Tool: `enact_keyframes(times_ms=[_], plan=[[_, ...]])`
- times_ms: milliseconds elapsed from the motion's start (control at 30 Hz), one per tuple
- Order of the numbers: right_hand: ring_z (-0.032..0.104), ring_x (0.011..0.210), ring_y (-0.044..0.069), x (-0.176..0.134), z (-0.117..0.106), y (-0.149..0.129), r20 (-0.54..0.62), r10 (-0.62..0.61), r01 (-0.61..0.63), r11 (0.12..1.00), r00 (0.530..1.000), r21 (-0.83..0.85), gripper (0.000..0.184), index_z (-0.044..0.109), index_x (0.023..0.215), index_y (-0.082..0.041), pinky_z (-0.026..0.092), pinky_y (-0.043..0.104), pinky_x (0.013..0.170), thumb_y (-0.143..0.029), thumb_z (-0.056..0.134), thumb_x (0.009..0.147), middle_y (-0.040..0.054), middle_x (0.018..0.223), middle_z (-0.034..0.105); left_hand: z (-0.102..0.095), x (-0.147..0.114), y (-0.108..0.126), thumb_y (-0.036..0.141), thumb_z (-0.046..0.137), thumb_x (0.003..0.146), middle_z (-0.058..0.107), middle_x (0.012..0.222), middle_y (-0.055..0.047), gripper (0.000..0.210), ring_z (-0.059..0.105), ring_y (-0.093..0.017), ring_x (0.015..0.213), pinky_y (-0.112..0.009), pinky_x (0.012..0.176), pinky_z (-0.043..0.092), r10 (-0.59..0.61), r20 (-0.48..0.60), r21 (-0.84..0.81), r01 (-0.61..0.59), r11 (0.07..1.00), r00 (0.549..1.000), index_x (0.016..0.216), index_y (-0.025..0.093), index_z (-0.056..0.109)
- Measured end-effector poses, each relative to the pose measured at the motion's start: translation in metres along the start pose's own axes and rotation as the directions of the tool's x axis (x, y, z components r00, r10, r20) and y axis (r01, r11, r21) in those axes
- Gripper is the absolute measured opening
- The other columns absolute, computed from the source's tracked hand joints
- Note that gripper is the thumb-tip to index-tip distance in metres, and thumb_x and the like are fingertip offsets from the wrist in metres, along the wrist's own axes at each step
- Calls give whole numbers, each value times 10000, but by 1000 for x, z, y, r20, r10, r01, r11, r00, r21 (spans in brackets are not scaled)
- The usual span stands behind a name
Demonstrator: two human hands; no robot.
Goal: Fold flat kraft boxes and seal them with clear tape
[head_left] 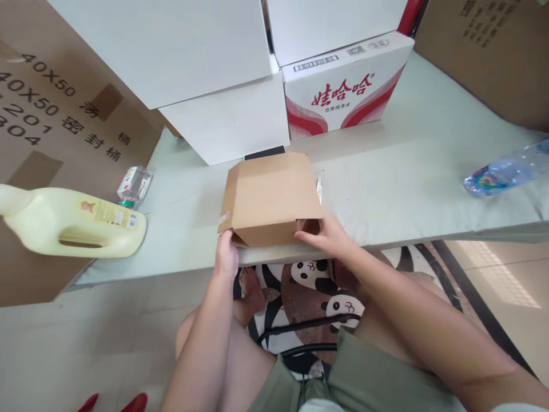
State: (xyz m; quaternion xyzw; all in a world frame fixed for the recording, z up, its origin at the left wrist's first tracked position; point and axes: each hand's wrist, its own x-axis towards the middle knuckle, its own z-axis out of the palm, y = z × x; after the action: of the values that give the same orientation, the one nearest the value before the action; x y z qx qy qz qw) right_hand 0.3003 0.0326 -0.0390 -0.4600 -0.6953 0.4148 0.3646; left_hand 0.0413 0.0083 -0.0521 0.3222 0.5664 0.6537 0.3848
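Box: the brown box sits on the table, right by the near edge. Its top lies flat, and there is a dark gap at its near right corner.
Left hand: the left hand is holding the near left corner of the box.
Right hand: the right hand is holding the near right corner of the box, with its thumb at the front, beside the dark gap.
Behind the box: a flat black thing peeks out just past its far edge. Past that stands a white box.
Behind and to the right of the box: a red and white box with big red writing.
Left of the box: a yellow jug lies on its side, well apart from it. A small clear bottle with a green cap is near the jug. A big carton is there too.
Far right of the box: a blue bottle lies on its side.
Below the box: a mat with panda faces, down on the floor.
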Motion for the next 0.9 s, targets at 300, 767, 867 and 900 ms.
enact_keyframes(times_ms=[300, 767, 867, 900], plan=[[606, 685, 210, -4, -4, -5, -205, 93, -91, 996, 974, 17, 317, 613, 926, -215, 482, 344, 605, -452, 710, 739, 69, 831, 700, -5, 0, 11, 503, 906, 473, 703, 851, -57, 484, 658, -218, 884, -343, 878, 512, 123, -2, 358, -114, 927, 992, 749, 182, 669], [651, 800, 220, -3, -7, 1, -276, 263, -115, 883, 924, 456, 362, 636, 824, -237, 517, 353, 739, -595, 590, 831, 31, 771, 676, -18, -13, 14, 606, 610, 771, 701, 856, -86, 456, 672, -238, 806, -346, 719, 537, 328, 202, 267, -374, 888, 923, 899, 172, 669], [677, 853, 218, -4, -7, 3, -332, 321, -80, 816, 887, 573, 291, 660, 882, -249, 525, 360, 809, -530, 611, 830, 26, 851, 716, -21, -9, 12, 560, 531, 810, 715, 903, -90, 423, 679, -263, 899, -379, 803, 538, 358, 166, 217, -388, 896, 919, 888, 180, 697], [681, 850, 214, -5, -7, 4, -345, 324, -54, 792, 881, 608, 272, 665, 890, -253, 528, 359, 819, -514, 620, 825, 20, 858, 722, -22, -6, 12, 533, 571, 797, 719, 920, -83, 388, 679, -261, 924, -377, 826, 536, 349, 143, 252, -375, 892, 926, 908, 186, 702]])
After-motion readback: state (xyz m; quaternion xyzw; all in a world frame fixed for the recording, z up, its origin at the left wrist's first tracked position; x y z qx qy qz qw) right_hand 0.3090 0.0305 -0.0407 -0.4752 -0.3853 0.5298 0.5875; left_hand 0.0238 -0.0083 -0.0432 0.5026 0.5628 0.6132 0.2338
